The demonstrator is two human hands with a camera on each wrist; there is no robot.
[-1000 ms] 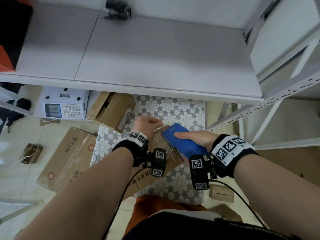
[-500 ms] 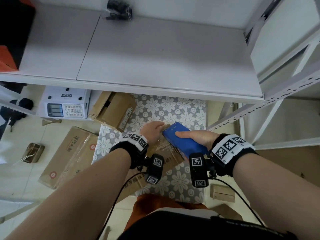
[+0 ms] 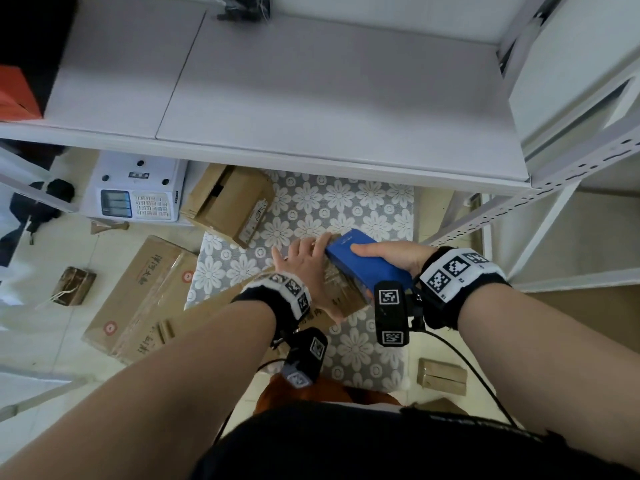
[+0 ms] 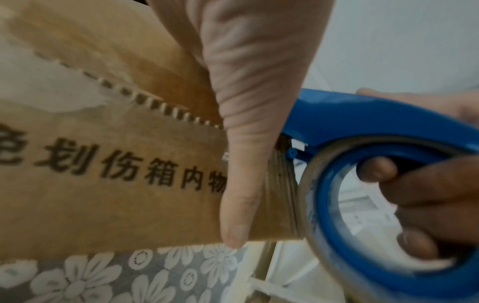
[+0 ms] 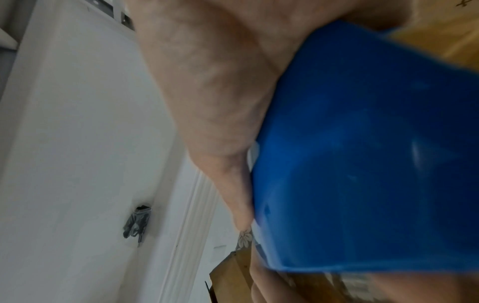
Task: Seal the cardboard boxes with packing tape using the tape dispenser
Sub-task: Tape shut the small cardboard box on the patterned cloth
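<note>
Gripping a blue plastic tape dispenser [image 3: 360, 263], the person's right hand [image 3: 394, 256] holds it against the top of a small brown cardboard box [image 3: 346, 292] lying on a grey mat with white flowers [image 3: 346, 206], while the left hand [image 3: 308, 268] lies flat on the box just beside the dispenser, fingers straight. Only the left wrist view shows the clear roll of packing tape [image 4: 311, 184] inside the dispenser, the right fingers [image 4: 376, 170] curled through its ring, black printed characters on the box and the left thumb [image 4: 241, 174] pressing the cardboard right at the roll. The right wrist view shows little beyond the dispenser's blue back and the right thumb along it. From the head camera, five cardboard boxes can be counted: one under the hands, an open one [image 3: 228, 202] beyond the left hand, a large one [image 3: 138, 296] on the floor outside that wrist, a small dark one [image 3: 72, 285] farther out, and one [image 3: 441, 375] below the right wrist. One white scale [image 3: 135, 190] sits beside the open box.
</note>
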